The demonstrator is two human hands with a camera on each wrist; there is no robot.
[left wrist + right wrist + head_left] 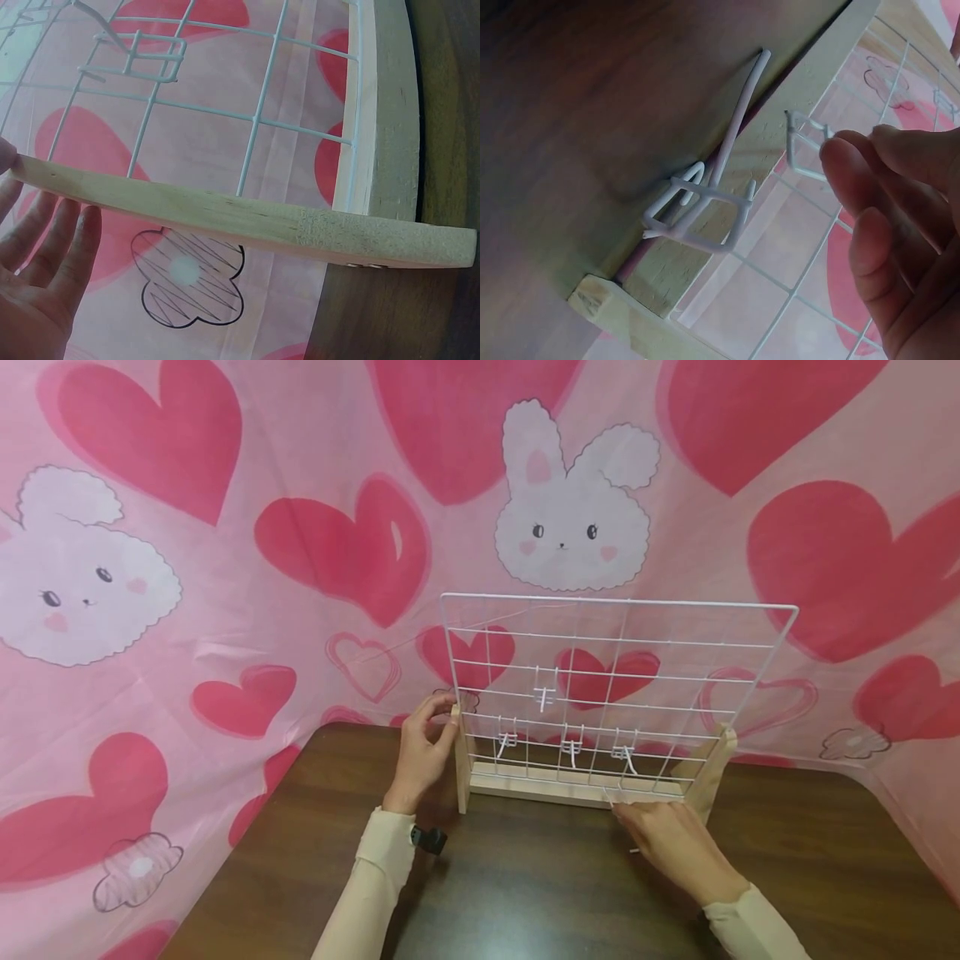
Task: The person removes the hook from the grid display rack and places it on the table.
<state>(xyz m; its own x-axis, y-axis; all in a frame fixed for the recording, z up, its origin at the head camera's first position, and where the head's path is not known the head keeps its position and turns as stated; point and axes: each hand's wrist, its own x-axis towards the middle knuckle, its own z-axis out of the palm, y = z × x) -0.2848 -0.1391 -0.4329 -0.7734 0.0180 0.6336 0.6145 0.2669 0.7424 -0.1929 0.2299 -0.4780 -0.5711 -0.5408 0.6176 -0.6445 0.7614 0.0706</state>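
A white wire grid rack (615, 639) stands upright in a wooden base (540, 787), with several white hooks, one an upper hook (544, 695), hanging on its wires. My left hand (422, 756) holds the upper end of the left wooden side piece (187, 199), thumb on one side and fingers on the other. Low at the rack's right front is my right hand (675, 843), pinching a small white wire hook (804, 146) between thumb and fingertips; the fingers hide part of it. Another white hook (705, 214) lies on the table beside the base.
The dark wooden table (480, 893) extends around the rack. Behind it hangs a pink cloth (315, 468) with hearts and rabbits. The right wooden side piece (712, 768) stands just beyond my right hand. A small black device (429, 840) sits at my left wrist.
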